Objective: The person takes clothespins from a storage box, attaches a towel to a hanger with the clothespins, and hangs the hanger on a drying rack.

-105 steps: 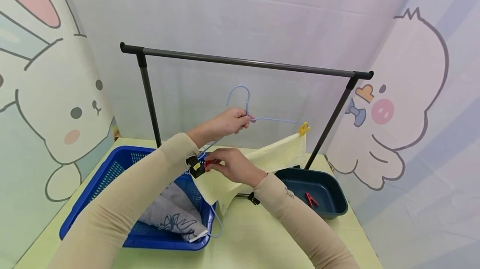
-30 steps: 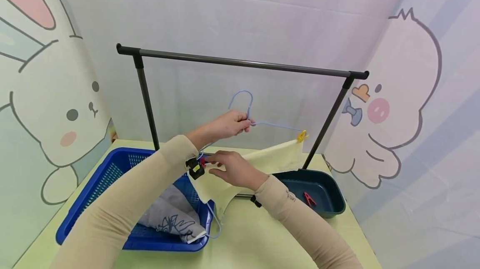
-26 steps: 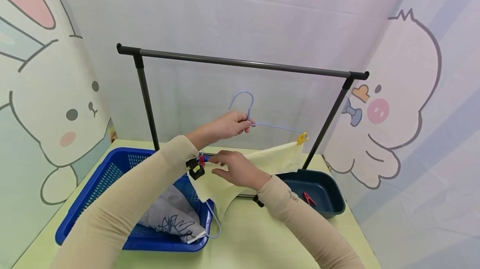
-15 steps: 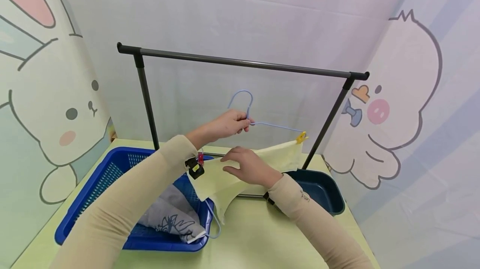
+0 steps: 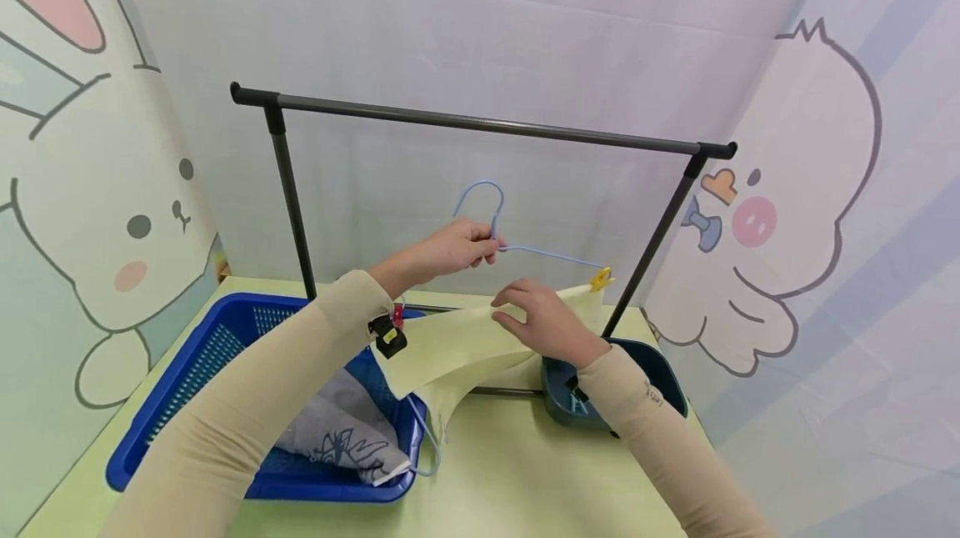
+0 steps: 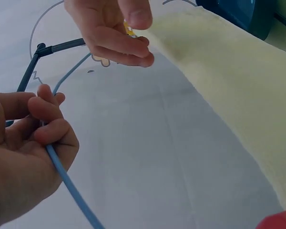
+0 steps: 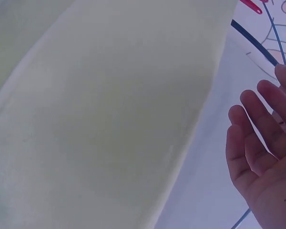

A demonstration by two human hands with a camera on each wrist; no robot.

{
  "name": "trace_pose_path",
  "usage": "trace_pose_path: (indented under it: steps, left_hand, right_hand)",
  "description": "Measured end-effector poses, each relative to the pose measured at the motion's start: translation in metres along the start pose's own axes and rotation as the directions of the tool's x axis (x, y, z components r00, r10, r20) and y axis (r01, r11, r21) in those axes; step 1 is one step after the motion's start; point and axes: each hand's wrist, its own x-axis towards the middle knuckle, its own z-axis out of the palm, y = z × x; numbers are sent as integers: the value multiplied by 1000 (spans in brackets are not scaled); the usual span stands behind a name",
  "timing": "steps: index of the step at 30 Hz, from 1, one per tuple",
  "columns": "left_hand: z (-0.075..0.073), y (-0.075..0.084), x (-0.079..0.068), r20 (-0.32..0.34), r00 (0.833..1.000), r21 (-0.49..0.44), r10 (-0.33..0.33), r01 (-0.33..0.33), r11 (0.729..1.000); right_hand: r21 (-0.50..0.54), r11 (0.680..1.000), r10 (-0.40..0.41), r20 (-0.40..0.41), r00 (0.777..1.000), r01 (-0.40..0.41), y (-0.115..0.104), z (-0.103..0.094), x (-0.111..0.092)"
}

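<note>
My left hand [image 5: 453, 250] grips a light-blue wire hanger [image 5: 555, 254] just under its hook; the left wrist view shows the fingers curled round the wire [image 6: 74, 188]. A pale yellow cloth [image 5: 442, 346] hangs from the hanger, its upper edge slanting down to the left. At its right end sits a yellow clothespin [image 5: 601, 279]. A red clothespin [image 5: 398, 315] is at the left end, partly hidden by my left sleeve. My right hand [image 5: 546, 321] holds nothing, fingers loosely bent, before the cloth's upper edge; the right wrist view shows its fingers [image 7: 257, 124] apart from the cloth.
A black rack [image 5: 480, 121] spans the table behind the hands. At left, a blue basket [image 5: 330, 490] holds grey fabric [image 5: 345, 429], with a blue wire loop [image 5: 435, 459] at its corner. A dark teal tub [image 5: 675, 384] stands right, partly behind my right forearm.
My right hand has let go of the red clothespin, which stays at the cloth's left end, and has moved right along the cloth. My left hand keeps its grip on the hanger.
</note>
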Motion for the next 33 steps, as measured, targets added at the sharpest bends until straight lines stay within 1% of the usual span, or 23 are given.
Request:
trace_pose_path:
  steps: [9,16,22,30,33]
  left_hand:
    - [-1,2,0,0,1000,10,-24,24,1000]
    - [0,-3,1,2,999,3,-36,36,999]
    - [2,-3,0,3,999,2,-35,35,999]
    - [3,-6,-1,10,1000,-6,-12,12,1000]
    - [4,-6,-1,8,1000,-5,-14,14,1000]
  right_hand:
    - [-20,999,41,-105,994,-44,13,-25,-9]
    - [-25,995,87,-133,987,-92,20,-38,-16]
    - [-44,994,91,-173,981,-100,28,-42,-20]
    - [-59,983,158,-231,960,-176,37,-45,-23]
    - [-70,978,178,-226,958,-198,40,-45,-23]
